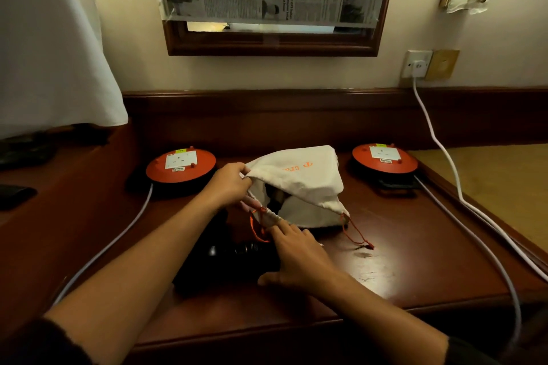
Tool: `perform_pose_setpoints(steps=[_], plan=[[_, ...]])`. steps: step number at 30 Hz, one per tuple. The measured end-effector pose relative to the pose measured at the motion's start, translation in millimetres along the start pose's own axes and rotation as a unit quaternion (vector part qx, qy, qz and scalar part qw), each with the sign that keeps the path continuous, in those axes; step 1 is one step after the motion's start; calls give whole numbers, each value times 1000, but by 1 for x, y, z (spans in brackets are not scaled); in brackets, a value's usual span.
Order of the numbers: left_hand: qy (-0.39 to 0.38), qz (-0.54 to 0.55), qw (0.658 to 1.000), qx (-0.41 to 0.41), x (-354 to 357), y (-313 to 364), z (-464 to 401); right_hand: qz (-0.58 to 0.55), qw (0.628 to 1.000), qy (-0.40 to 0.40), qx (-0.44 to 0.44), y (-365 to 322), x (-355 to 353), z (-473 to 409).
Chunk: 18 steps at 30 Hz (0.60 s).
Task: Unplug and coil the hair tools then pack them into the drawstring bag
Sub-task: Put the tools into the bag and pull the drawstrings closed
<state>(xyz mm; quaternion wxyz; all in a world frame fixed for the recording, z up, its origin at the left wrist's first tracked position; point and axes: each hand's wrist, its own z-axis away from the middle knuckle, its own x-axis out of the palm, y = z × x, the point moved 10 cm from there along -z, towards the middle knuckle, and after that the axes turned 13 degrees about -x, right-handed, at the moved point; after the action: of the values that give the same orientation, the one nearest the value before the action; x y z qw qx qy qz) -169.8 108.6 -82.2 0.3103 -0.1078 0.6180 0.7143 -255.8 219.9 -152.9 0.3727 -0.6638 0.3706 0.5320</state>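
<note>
A cream drawstring bag (299,178) with orange lettering lies on the dark wooden desk (400,249), its mouth facing me. My left hand (229,184) pinches the upper left rim of the mouth and lifts it. My right hand (299,258) rests at the lower rim, fingertips touching the gathered edge and the orange drawstring (258,228). Something dark shows inside the bag opening (275,198). A black hair tool (237,255) lies on the desk under and between my hands, partly hidden by them. A second drawstring end (357,235) trails to the right.
Two orange cable reels with sockets sit at the back, one on the left (181,164) and one on the right (385,158). White cables run from them off the desk; another white cable (430,124) goes to a wall socket (416,64). A mirror frame (272,44) hangs above.
</note>
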Motion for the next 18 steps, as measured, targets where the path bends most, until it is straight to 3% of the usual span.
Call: perform_pose_setpoints(steps=[2, 4, 9, 13, 18], plan=[[-25, 67, 997, -40, 6, -7, -1, 6, 1000, -2, 2, 0, 3, -1], [-9, 63, 997, -51, 4, -10, -4, 21, 1000, -18, 7, 2, 6, -2], [75, -149, 986, 15, -5, 6, -7, 30, 996, -81, 24, 7, 12, -3], [77, -201, 976, 47, -1, 12, -4, 22, 995, -98, 7, 6, 15, -2], [80, -267, 959, 53, -3, 12, -8, 31, 998, -47, -16, 2, 8, 4]])
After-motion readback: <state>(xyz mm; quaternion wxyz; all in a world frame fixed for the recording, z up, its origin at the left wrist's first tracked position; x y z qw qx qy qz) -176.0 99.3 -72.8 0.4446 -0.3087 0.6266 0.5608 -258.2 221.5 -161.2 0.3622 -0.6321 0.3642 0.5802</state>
